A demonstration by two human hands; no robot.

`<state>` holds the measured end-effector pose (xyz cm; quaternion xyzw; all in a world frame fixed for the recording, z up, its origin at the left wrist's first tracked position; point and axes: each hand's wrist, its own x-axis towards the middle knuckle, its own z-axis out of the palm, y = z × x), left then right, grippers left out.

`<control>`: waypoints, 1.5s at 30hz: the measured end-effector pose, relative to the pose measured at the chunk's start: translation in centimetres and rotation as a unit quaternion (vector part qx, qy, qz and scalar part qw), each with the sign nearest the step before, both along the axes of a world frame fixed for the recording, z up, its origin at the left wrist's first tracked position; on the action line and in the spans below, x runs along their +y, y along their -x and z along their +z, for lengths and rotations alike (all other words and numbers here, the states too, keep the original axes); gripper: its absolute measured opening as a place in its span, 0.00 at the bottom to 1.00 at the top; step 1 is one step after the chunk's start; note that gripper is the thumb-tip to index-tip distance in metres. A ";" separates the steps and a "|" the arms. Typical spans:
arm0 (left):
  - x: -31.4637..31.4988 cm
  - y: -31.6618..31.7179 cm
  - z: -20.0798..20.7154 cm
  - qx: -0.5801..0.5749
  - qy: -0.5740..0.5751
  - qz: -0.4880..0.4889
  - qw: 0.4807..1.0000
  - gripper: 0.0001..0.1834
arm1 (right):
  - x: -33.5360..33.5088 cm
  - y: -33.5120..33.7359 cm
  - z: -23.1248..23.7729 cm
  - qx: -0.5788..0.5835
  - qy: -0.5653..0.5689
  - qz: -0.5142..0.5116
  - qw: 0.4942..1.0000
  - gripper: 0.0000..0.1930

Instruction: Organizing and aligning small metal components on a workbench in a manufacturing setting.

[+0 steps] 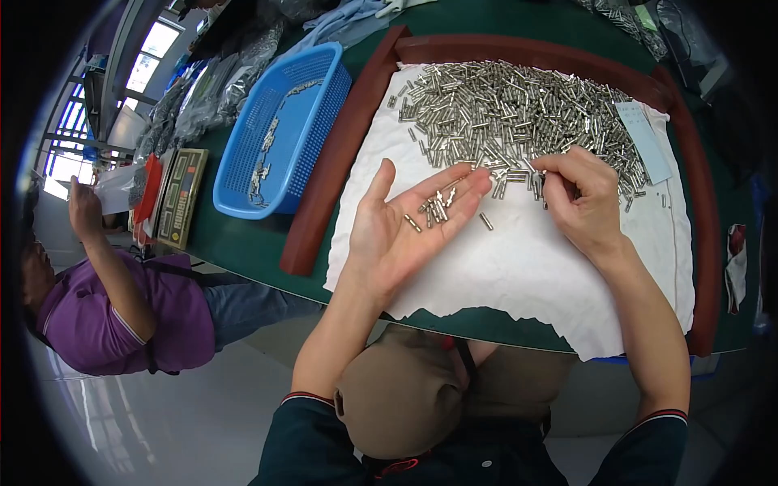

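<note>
My left hand (405, 231) is palm up above the white cloth (510, 279), its fingers stretched out and the thumb apart. It cradles several small silvery metal pins (438, 207) in the palm and on the fingers. My right hand (585, 202) has thumb and forefinger pinched at the near edge of a large heap of similar pins (519, 109). A pin (537, 185) shows at those fingertips; the other fingers are curled in. One loose pin (486, 221) lies on the cloth between my hands.
A dark red wooden frame (336, 174) borders the cloth on three sides. Left of it stands a blue plastic basket (279, 198) with some metal parts inside. A paper slip (643, 139) lies on the heap's right side. At far left is a co-worker in a purple shirt (121, 316).
</note>
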<state>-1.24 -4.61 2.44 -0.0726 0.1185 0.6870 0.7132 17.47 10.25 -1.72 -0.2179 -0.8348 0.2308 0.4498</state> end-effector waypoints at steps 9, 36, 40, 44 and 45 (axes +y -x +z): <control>-2.0 11.0 7.1 0.215 -0.026 0.297 0.930 0.32 | -0.4 -0.4 -0.3 0.007 0.009 0.015 1.000 0.10; 3.1 4.3 -1.0 0.980 -0.094 0.075 0.160 0.09 | -0.1 -0.5 -0.5 -0.009 -0.021 0.022 0.999 0.12; 3.7 5.1 -1.3 0.983 -0.097 0.040 0.153 0.10 | -0.2 -0.3 -0.3 -0.011 -0.029 0.020 0.999 0.12; 3.9 4.8 -1.5 0.972 -0.105 0.026 0.207 0.09 | -0.2 -0.2 -0.3 -0.002 -0.014 -0.001 1.000 0.09; 3.9 4.6 -1.6 0.970 -0.105 0.026 0.217 0.09 | -0.2 -0.1 -0.3 -0.003 -0.013 -0.001 1.000 0.09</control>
